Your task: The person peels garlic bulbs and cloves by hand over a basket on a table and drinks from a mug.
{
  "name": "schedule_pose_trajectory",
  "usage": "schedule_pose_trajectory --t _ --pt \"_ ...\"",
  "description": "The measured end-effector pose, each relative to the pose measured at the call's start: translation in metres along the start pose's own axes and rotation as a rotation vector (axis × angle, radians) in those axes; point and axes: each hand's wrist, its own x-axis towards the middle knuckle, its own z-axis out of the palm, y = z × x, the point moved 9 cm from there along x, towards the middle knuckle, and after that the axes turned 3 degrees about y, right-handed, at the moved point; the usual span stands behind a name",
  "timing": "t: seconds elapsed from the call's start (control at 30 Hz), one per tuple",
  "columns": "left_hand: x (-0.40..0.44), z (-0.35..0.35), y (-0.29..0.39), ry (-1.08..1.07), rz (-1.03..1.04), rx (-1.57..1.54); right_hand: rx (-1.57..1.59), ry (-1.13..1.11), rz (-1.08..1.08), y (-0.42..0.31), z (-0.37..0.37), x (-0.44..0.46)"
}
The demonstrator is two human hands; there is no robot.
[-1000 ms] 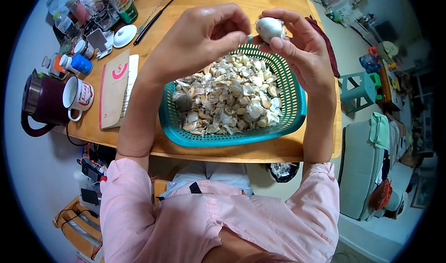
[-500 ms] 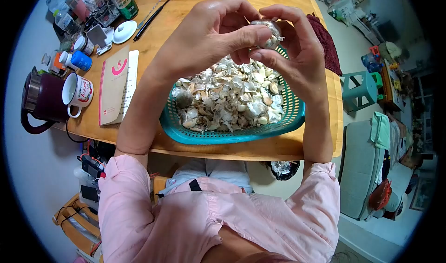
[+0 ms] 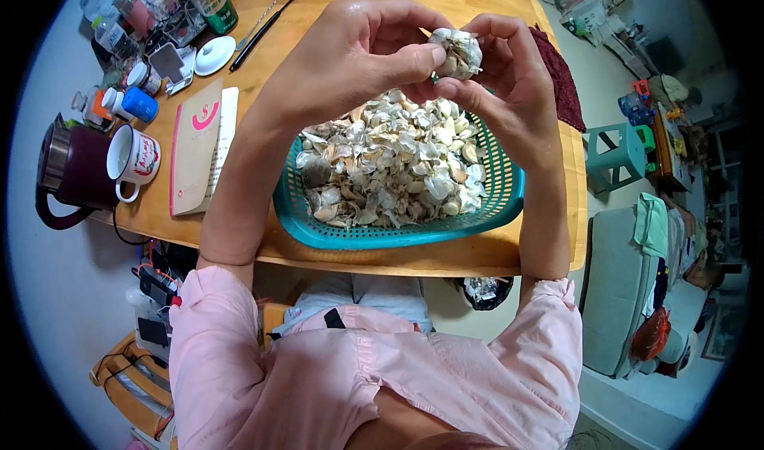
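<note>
A whitish garlic bulb (image 3: pixel 459 53) with papery skin is held up between both hands above the far side of a teal plastic basket (image 3: pixel 374 239). My left hand (image 3: pixel 380 48) grips it from the left, thumb against its side. From the right, my right hand (image 3: pixel 509 76) pinches the same bulb with thumb and fingers; some fingertips are hidden behind it. Below, the basket holds a heap of loose garlic cloves and dry skins (image 3: pixel 398 163), with a darker brownish piece (image 3: pixel 317 171) at the left.
On the wooden table (image 3: pixel 278 92) to the left lie a brown booklet (image 3: pixel 195 151), a white enamel mug (image 3: pixel 134 159), a dark purple kettle (image 3: pixel 76 167) and a white lid (image 3: pixel 214 54). A dark red cloth (image 3: pixel 557 80) lies at the right edge. A green stool (image 3: pixel 614 157) stands beyond.
The garlic bulb has been turned, so its pale, skin-covered side with a gap now shows more fully. Both hands remain almost in place, fingers slightly shifted.
</note>
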Motion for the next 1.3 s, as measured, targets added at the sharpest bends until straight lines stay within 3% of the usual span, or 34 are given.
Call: schedule_pose_trajectory --t 0.33,0.47,0.53,0.77,0.83,1.13,1.3 --pt "0.004 0.005 -0.014 -0.056 0.012 0.028 -0.529 0.164 -0.162 -0.015 0.0 -0.006" --pt "0.003 0.004 -0.012 -0.015 0.008 0.043 -0.5 0.15 -0.169 -0.016 0.002 -0.003" --pt "0.002 0.0 -0.004 0.043 0.046 0.099 -0.45 0.062 -0.271 -0.02 0.006 0.001" --pt "0.007 -0.001 -0.015 0.027 -0.005 0.154 -0.326 0.154 -0.229 -0.01 -0.003 -0.003" --pt "0.006 0.001 -0.011 0.031 0.094 0.194 -0.548 0.134 -0.383 -0.024 0.004 -0.004" --pt "-0.001 0.006 0.004 0.164 0.296 0.702 -0.472 0.061 -0.29 -0.013 0.01 -0.004" --pt "-0.002 0.009 0.006 0.18 0.347 0.677 -0.471 0.05 -0.293 -0.013 0.011 -0.006"
